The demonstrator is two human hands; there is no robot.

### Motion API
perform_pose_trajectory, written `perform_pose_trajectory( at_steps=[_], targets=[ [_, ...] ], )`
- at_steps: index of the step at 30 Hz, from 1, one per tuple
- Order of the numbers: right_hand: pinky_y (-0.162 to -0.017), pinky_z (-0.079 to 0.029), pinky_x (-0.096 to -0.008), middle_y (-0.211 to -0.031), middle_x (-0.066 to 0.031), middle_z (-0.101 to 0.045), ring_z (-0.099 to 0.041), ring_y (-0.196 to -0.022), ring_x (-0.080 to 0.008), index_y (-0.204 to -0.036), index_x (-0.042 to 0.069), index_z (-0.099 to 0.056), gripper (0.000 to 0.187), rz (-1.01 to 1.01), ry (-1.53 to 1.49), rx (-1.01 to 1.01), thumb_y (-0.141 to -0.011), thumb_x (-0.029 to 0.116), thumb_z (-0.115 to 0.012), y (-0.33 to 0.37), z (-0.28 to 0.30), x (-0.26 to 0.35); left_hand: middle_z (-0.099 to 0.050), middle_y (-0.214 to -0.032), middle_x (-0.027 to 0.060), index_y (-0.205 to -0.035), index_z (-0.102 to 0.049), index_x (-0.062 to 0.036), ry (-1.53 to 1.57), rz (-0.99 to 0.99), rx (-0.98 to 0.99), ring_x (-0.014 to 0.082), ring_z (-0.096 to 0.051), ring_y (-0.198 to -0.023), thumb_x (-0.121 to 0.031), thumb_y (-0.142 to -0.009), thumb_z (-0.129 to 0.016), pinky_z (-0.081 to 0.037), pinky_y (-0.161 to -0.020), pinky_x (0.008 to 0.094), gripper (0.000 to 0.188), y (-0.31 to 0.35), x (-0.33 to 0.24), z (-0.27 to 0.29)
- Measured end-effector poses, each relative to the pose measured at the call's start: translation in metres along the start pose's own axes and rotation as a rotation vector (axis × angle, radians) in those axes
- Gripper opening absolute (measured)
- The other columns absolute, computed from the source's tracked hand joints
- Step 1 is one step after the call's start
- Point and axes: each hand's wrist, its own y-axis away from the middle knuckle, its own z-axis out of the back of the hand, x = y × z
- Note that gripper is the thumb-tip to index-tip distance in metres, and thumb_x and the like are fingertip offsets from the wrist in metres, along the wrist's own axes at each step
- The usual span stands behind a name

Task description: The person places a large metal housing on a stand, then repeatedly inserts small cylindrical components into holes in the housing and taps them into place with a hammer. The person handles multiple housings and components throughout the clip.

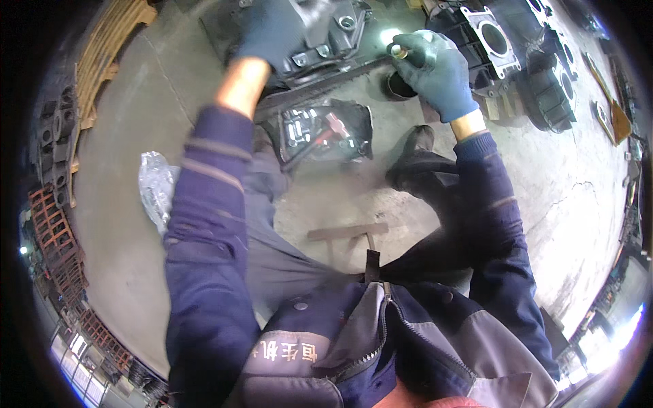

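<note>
My left hand (272, 35), in a blue-grey glove, is over the left part of a dark metal casting (333, 41). Motion smears its fingers, so their grip cannot be made out. My right hand (435, 71), gloved alike, is closed around a small cylindrical thing with a brass-coloured end (400, 52). A bright spot of light glares beside that end. Just below the right hand, a dark round container (398, 86) is partly covered by it. Between my feet and the casting lies a black tray (364, 112) of small shiny metal parts, with a red-headed hammer (333, 126) across it.
More dark castings with pale machined faces (496, 41) stand at the far right. A T-shaped metal piece (348, 232) is on the floor between my legs. Clear plastic wrapping (156, 187) lies left. Wooden pallets (102, 61) and rusty racks (58, 231) line the left side.
</note>
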Motion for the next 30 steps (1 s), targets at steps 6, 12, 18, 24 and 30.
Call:
perform_pose_trajectory(
  at_steps=[6,12,18,24,30],
  targets=[
    [-0.079,-0.058,-0.0411,-0.102,-0.0153,-0.074,-0.072,-0.09,-0.0335,-0.105,0.012,-0.078,0.029,-0.544,-0.074,0.248,-0.083,0.031,-0.081,0.071,-0.058,-0.08,-0.073,-0.101,0.0263,-0.104,-0.074,0.0001,-0.363,-0.011,0.688,0.0394,-0.071,-0.096,-0.045,-0.1,-0.059,-0.053,-0.088,0.0473,0.048,-0.048,0.075,-0.01],
    [-0.083,-0.058,-0.044,-0.099,-0.0192,-0.074,-0.072,-0.092,-0.0372,-0.105,0.01,-0.078,0.035,-0.622,-0.06,0.325,-0.084,0.037,-0.079,0.114,-0.136,-0.139,-0.076,-0.106,0.0191,-0.118,-0.074,-0.0048,-0.052,0.113,0.547,0.0292,-0.072,-0.094,-0.04,-0.099,-0.063,-0.052,-0.089,0.0398,0.041,-0.027,0.078,-0.018],
    [-0.078,-0.057,-0.0421,-0.093,-0.0212,-0.075,-0.074,-0.087,-0.0343,-0.102,0.005,-0.077,0.038,-0.736,0.009,0.489,-0.085,0.038,-0.081,0.149,-0.201,-0.179,-0.076,-0.106,0.0191,-0.12,-0.073,-0.0053,0.016,0.389,0.572,0.0283,-0.072,-0.091,-0.039,-0.098,-0.063,-0.054,-0.085,0.0386,0.041,-0.014,0.046,-0.016],
    [-0.083,-0.057,-0.0439,-0.101,-0.0227,-0.074,-0.073,-0.094,-0.0385,-0.107,0.004,-0.076,0.037,-0.699,-0.027,0.489,-0.087,0.035,-0.077,0.168,-0.243,-0.195,-0.075,-0.107,0.0191,-0.122,-0.073,-0.0058,0.051,0.542,0.584,0.0275,-0.073,-0.089,-0.038,-0.097,-0.064,-0.055,-0.081,0.0374,0.041,-0.013,0.023,-0.022],
    [-0.09,-0.056,-0.0436,-0.109,-0.0228,-0.074,-0.072,-0.101,-0.0389,-0.111,0.004,-0.076,0.038,-0.718,0.046,0.628,-0.09,0.036,-0.074,0.168,-0.254,-0.196,-0.075,-0.107,0.0191,-0.124,-0.072,-0.0063,0.065,0.623,0.584,0.0266,-0.073,-0.086,-0.037,-0.097,-0.064,-0.057,-0.078,0.0361,0.041,-0.012,0.015,-0.025]
  ],
)
